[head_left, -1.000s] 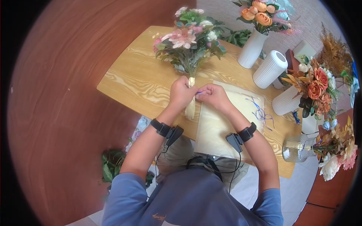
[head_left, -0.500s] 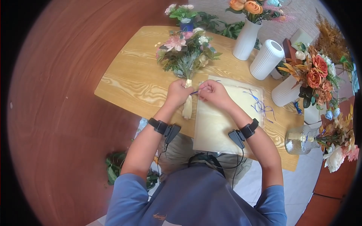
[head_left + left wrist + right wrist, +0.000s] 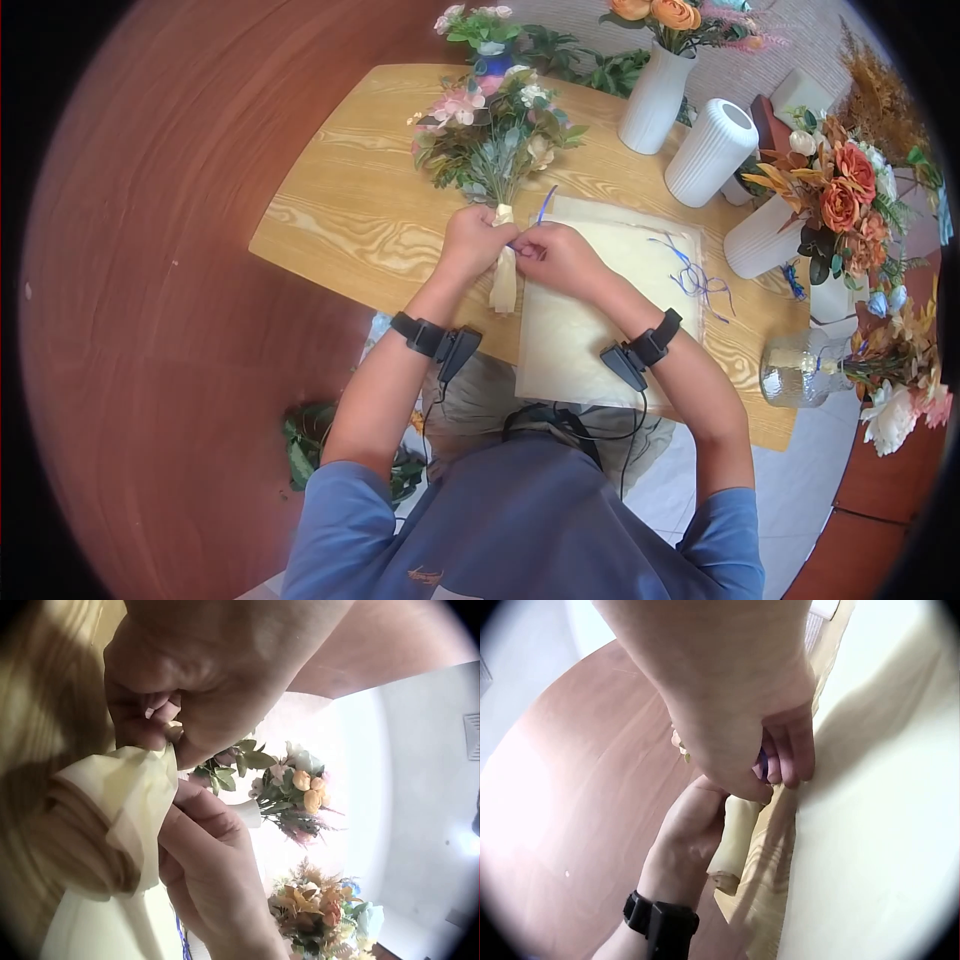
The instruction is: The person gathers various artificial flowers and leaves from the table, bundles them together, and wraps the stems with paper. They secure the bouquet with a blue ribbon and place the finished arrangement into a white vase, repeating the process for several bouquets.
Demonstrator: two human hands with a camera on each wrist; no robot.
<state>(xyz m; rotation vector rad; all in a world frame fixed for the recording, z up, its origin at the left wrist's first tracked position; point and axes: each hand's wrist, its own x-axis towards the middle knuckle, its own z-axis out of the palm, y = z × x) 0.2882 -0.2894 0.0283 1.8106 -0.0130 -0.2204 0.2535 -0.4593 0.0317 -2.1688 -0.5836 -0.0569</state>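
A bouquet of pink and white artificial flowers with green leaves [image 3: 500,150] lies on the table, blooms toward the far edge. Pale yellow paper [image 3: 504,285] wraps its stems. My left hand [image 3: 474,243] grips the wrapped stems just below the leaves. Close beside it, my right hand [image 3: 562,258] pinches a blue ribbon [image 3: 547,203] against the wrap, and one ribbon end sticks up past the knuckles. In the right wrist view a bit of blue shows between the right fingers [image 3: 802,754], and the wrap's cut lower end [image 3: 724,881] points down. The left wrist view shows the paper's folded end [image 3: 120,802].
Pale yellow paper sheets [image 3: 600,340] lie right of the bouquet, with loose blue ribbons [image 3: 692,280] on them. White vases [image 3: 710,155] stand along the right, some with flowers. A glass vase [image 3: 793,370] lies near the right corner. A potted plant [image 3: 492,60] is behind.
My right hand has moved in against the wrapped stems, and a blue ribbon end now stands up above it. My left hand keeps its grip on the stems.
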